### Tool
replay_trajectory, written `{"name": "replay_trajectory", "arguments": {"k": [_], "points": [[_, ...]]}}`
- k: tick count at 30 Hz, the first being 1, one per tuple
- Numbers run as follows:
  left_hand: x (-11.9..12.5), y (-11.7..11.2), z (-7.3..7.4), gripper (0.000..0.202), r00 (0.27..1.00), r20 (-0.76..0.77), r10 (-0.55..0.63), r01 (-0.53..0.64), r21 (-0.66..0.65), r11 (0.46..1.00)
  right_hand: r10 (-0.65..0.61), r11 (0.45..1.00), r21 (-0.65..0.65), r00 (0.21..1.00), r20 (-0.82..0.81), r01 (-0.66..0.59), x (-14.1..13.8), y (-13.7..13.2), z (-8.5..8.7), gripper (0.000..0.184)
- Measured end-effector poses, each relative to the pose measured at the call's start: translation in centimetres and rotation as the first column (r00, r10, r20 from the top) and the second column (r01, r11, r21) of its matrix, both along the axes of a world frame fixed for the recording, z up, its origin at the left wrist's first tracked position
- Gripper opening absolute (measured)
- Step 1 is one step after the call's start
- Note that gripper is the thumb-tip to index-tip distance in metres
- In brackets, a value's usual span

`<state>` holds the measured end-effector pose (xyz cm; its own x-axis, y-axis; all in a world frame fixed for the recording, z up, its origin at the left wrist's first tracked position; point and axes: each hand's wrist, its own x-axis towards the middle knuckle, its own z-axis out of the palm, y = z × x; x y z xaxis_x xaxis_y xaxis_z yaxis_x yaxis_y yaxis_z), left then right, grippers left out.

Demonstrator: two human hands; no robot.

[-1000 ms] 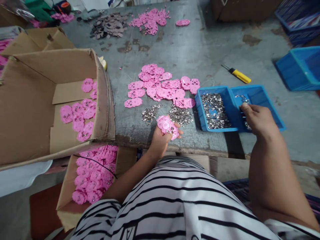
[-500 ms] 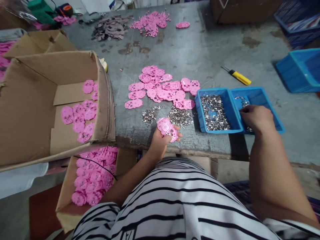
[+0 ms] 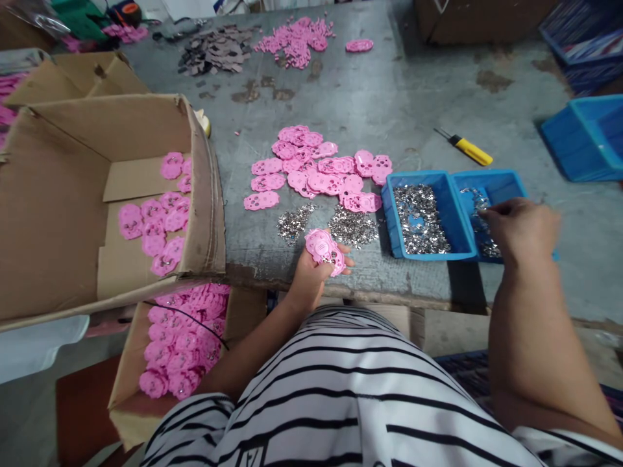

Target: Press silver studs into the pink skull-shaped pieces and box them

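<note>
My left hand (image 3: 309, 277) is closed around a pink plastic plate (image 3: 323, 248) with holes and small metal bits on it, held just off the table's front edge. Over the right-hand blue bin (image 3: 506, 183), my right hand (image 3: 524, 228) has its thumb and fingertips pinched together; whatever is between them is too small to name. Small shiny metal pieces (image 3: 487, 243) lie in that bin. Beside it, the left-hand blue bin (image 3: 461, 254) holds many more. Behind my left hand are two heaps of metal pieces (image 3: 354, 227) and a spread of pink plates (image 3: 325, 184).
A large cardboard box (image 3: 53, 214) with several pink plates stands at left, above a fuller carton (image 3: 121, 405). A yellow-handled screwdriver (image 3: 472, 150) lies behind the bins. Farther back are grey pieces (image 3: 217, 50) and small pink parts (image 3: 296, 42). Another blue bin (image 3: 579, 143) is at far right.
My right hand has risen and shifted right from inside the right-hand bin, its fingertips still pinched. My left hand keeps the pink plate in the same place.
</note>
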<state>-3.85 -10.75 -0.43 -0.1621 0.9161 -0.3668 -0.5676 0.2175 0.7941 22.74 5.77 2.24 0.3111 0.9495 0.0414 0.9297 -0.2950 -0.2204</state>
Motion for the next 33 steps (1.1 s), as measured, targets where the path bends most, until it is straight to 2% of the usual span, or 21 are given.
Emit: {"name": "replay_trajectory", "arguments": {"k": [3,7,10,12,14,16,17,18,20,23,29,33], "points": [[0.0,0.0,0.0,0.065,1.0,-0.003,0.0,0.0,-0.001,1.0,-0.152,0.988,-0.023,0.986,-0.067,0.15,-0.4,-0.2,1.0,0.02],[0.0,0.0,-0.1,0.064,1.0,-0.004,-0.003,0.003,-0.003,1.0,-0.161,0.987,-0.029,0.976,-0.148,0.159,-1.3,-0.5,2.2,0.024],[0.0,0.0,-0.1,0.064,1.0,0.007,-0.003,0.003,-0.008,1.0,-0.153,0.984,0.028,0.909,-0.388,0.178,-2.7,-1.4,2.5,0.015],[0.1,0.1,0.0,0.064,1.0,0.019,-0.006,0.006,-0.005,1.0,-0.038,0.995,0.048,0.802,-0.596,0.083,-4.5,-2.6,2.4,0.005],[0.3,0.2,0.1,0.063,1.0,0.026,-0.006,0.006,0.001,1.0,0.094,0.991,0.012,0.626,-0.774,-0.134,-6.8,-4.2,2.0,0.008],[0.5,0.3,0.3,0.059,1.0,0.015,0.001,-0.001,0.003,1.0,0.142,0.912,-0.045,0.416,-0.898,-0.407,-9.2,-5.8,1.3,0.022],[0.7,0.3,0.4,0.057,1.0,0.0,0.01,-0.01,0.002,1.0,0.146,0.863,-0.043,0.33,-0.933,-0.503,-10.4,-6.6,0.9,0.028],[0.7,0.4,0.5,0.056,0.999,-0.019,0.027,-0.027,-0.002,1.0,0.141,0.823,-0.03,0.257,-0.956,-0.567,-11.4,-7.2,0.5,0.032],[0.8,0.5,0.5,0.054,0.995,-0.061,0.075,-0.076,-0.014,0.997,0.149,0.788,0.017,0.163,-0.975,-0.615,-12.9,-8.2,-0.4,0.036],[0.7,0.5,0.4,0.051,0.986,-0.104,0.133,-0.137,-0.038,0.99,0.212,0.782,0.086,0.135,-0.968,-0.618,-13.9,-8.8,-1.2,0.035],[0.6,0.4,0.1,0.049,0.978,-0.118,0.172,-0.18,-0.062,0.982,0.49,0.683,0.223,0.21,-0.846,-0.696,-13.8,-8.7,-1.6,0.026],[0.8,0.5,0.0,0.049,0.981,-0.119,0.156,-0.166,-0.082,0.983,0.574,0.65,0.271,0.225,-0.787,-0.71,-13.7,-9.0,-1.9,0.022]]}}
